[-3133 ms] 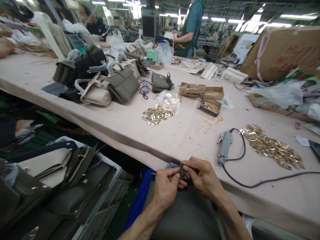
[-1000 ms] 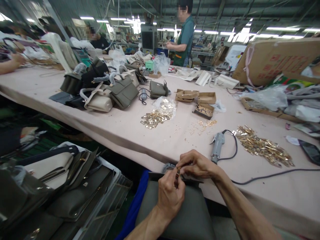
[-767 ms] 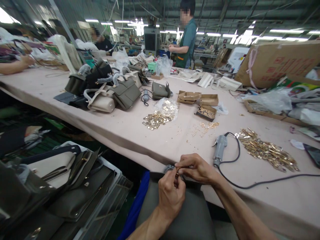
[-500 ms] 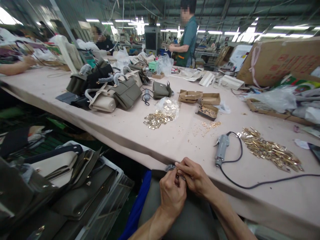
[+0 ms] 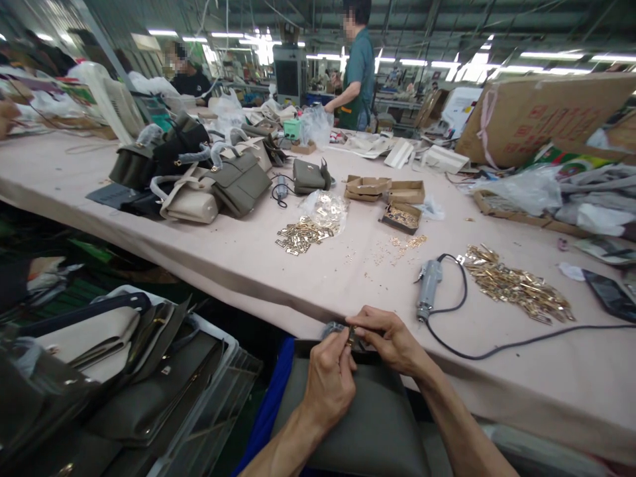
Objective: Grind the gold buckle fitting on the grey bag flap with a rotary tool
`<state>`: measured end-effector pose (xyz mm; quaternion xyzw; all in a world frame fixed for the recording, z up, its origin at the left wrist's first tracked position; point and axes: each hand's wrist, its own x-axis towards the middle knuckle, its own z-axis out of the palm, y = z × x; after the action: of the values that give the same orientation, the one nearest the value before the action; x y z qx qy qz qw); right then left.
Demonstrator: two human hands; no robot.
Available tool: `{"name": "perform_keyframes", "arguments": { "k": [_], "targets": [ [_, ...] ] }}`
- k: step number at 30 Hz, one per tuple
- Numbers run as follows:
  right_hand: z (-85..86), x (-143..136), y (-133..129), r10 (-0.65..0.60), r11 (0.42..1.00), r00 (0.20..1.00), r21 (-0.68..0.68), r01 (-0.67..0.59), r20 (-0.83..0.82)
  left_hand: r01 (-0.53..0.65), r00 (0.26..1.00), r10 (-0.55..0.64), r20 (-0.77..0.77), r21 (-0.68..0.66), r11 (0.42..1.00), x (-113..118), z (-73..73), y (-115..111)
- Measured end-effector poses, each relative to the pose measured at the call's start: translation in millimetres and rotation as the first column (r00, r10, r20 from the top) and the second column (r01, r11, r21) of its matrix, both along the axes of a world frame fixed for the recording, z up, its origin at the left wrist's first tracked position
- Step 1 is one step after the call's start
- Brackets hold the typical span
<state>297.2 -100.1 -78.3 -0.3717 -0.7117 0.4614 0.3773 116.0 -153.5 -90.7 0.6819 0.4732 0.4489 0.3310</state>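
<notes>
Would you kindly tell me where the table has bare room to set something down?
Bare table shows between the handbags and the slotted gold plates, and between the long black cord and the front edge. It is crowded among the handbags and beside the cardboard carton.

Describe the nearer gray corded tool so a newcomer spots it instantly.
On the long pale table, find the rightmost gold heap. Just left of it, beyond the right hand, lies the gray corded tool. Unlike the similar tool by the bags, it's nearer that hand.
</notes>
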Motion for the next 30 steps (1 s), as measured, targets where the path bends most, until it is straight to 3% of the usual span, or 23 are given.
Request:
{"name": "perform_keyframes", "arguments": {
  "k": [7, 17, 26, 30],
  "targets": [
    [1.2, 3, 1, 0.077, 0.995, 0.995, -0.061, -0.073, 0.068, 0.014, 0.999, -0.012, 0.048, -0.042, 0.999, -6, -3.3, 3],
    [-1.0, 2, 0, 0.070, 0.997, 0.994, -0.046, -0.066, 0.083, 0.034, 0.993, -0.008, 0.119, -0.217, 0.976, -9, 12.8, 7],
    [15.6, 0, 7, 0.114, 0.993, 0.973, -0.054, -0.105, 0.199, 0.051, 0.987, -0.007, 0.159, -0.276, 0.960, -10, 8.8, 7],
    [16.9, 1, 9, 0.141, 0.990, 0.967, -0.031, -0.138, 0.210, 0.123, 0.958, -0.012, 0.285, -0.374, 0.919, -12, 6.3, 9]
  ]
}}
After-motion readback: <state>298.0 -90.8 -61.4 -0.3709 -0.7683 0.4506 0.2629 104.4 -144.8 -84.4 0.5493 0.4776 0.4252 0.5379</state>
